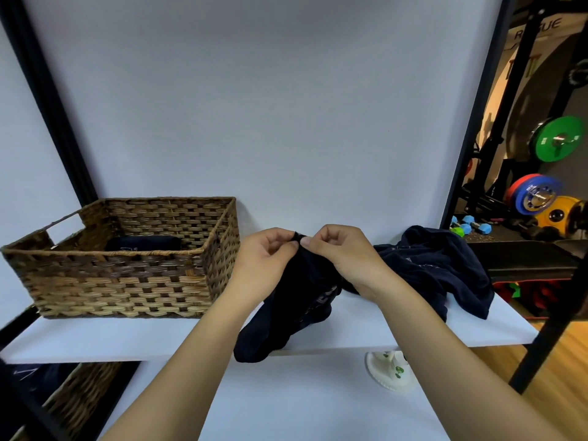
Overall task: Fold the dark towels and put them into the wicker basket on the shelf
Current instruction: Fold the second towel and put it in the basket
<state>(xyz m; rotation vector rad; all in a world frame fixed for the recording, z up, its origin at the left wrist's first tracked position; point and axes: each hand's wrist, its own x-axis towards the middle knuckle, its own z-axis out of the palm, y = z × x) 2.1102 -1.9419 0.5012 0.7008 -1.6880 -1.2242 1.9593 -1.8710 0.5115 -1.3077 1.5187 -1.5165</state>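
Observation:
A dark navy towel (296,316) hangs crumpled over the front edge of the white shelf (133,340). My left hand (265,264) and my right hand (342,253) pinch its top corner together, thumbs nearly touching. A second dark towel (445,272) lies bunched on the shelf to the right, partly behind my right wrist. The wicker basket (124,275) stands on the shelf at the left, apart from my hands. Inside it lies a folded dark towel (143,243), mostly hidden by the basket's front wall.
A white wall backs the shelf, with black frame posts (57,122) on either side. Below the shelf are another wicker basket (73,399) at the left and a white stand (389,374). Weight plates (558,138) and dumbbells (471,226) fill the room at the right.

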